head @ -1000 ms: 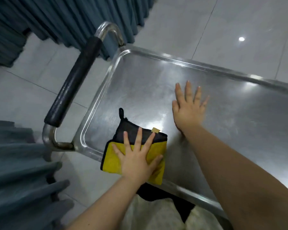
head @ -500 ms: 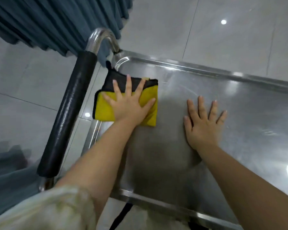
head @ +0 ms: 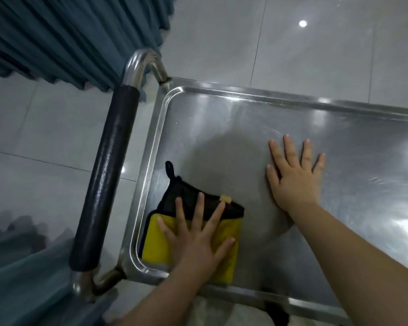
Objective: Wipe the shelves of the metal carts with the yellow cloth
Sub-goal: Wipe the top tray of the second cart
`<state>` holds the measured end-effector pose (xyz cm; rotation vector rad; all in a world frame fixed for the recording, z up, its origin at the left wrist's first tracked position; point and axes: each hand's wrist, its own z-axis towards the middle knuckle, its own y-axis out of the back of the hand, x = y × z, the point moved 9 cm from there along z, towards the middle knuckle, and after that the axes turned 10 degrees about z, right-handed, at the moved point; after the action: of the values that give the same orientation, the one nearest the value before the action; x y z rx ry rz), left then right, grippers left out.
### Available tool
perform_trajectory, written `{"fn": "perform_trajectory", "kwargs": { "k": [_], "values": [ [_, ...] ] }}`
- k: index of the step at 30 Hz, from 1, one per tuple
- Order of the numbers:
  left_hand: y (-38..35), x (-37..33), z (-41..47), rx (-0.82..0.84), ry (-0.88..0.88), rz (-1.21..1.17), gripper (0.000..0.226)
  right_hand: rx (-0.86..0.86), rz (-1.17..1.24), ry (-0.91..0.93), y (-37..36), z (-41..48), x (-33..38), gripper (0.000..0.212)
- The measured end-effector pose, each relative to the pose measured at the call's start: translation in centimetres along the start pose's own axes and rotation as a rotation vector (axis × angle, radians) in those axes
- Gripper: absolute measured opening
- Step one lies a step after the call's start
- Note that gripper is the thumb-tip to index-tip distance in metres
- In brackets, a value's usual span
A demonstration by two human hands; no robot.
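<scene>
A folded yellow cloth [head: 156,241] with a black backing and hanging loop lies in the near left corner of the metal cart's top shelf [head: 222,118]. My left hand [head: 196,241] presses flat on the cloth, fingers spread. To the right, my right hand [head: 295,177] rests flat on the bare steel of the shelf, fingers straight and spread, apart from the cloth.
The cart's push handle [head: 106,175], with a black grip and chrome bends, runs along the shelf's left end. Blue curtains [head: 57,36] hang at the upper left, and more blue fabric [head: 21,278] sits at the lower left. Glossy grey floor tiles [head: 292,43] surround the cart.
My left hand slid the cloth from the shelf's far left corner back to the near left corner. My right hand stayed flat on the shelf.
</scene>
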<state>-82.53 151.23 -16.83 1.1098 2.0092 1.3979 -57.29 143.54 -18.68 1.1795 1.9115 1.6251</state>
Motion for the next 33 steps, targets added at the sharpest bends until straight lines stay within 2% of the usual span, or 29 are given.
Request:
{"fn": "perform_trajectory", "kwargs": {
  "k": [3,8,11,14,19,21,25,27,29,31,33],
  "values": [
    [2.5,-0.2,6.5,-0.005,0.006,0.023,0.073,-0.002,-0.001,-0.002,0.1,0.1,0.1,0.060],
    [9.0,-2.2,22.4,-0.079,0.018,-0.028,0.075,-0.024,0.002,0.002,0.3,0.7,-0.2,0.059],
    [10.7,-3.3,25.3,-0.105,0.015,0.016,0.076,-0.011,0.007,-0.008,0.5,1.2,-0.7,0.060],
    [9.3,-3.2,20.7,-0.151,-0.010,-0.007,0.073,-0.010,0.034,0.013,0.6,0.9,-0.6,0.060],
    [1.9,-4.1,2.5,-0.135,-0.066,0.006,0.071,-0.005,0.049,0.025,0.5,0.6,-0.6,0.060],
    [-0.2,-4.4,-1.3,-0.089,-0.066,0.041,0.073,-0.003,0.048,0.019,0.5,0.4,-0.6,0.060],
    [-0.4,-4.3,-1.3,-0.060,-0.041,0.072,0.073,0.016,0.160,0.053,1.4,0.1,-0.5,0.066],
    [-0.3,-4.4,-1.0,-0.051,-0.039,0.070,0.075,-0.056,0.240,-0.003,3.2,-0.2,-3.3,0.066],
    [-0.2,-4.5,-1.0,-0.068,-0.032,0.081,0.076,-0.082,0.157,-0.135,4.0,-1.0,-7.8,0.060],
    [0.2,-4.5,-0.8,-0.086,-0.023,0.074,0.075,-0.011,0.045,-0.238,3.2,-2.2,-11.1,0.058],
    [0.8,-4.1,0.3,-0.092,0.000,0.064,0.075,-0.005,0.027,-0.229,2.6,-2.7,-11.7,0.059]
  ]
}}
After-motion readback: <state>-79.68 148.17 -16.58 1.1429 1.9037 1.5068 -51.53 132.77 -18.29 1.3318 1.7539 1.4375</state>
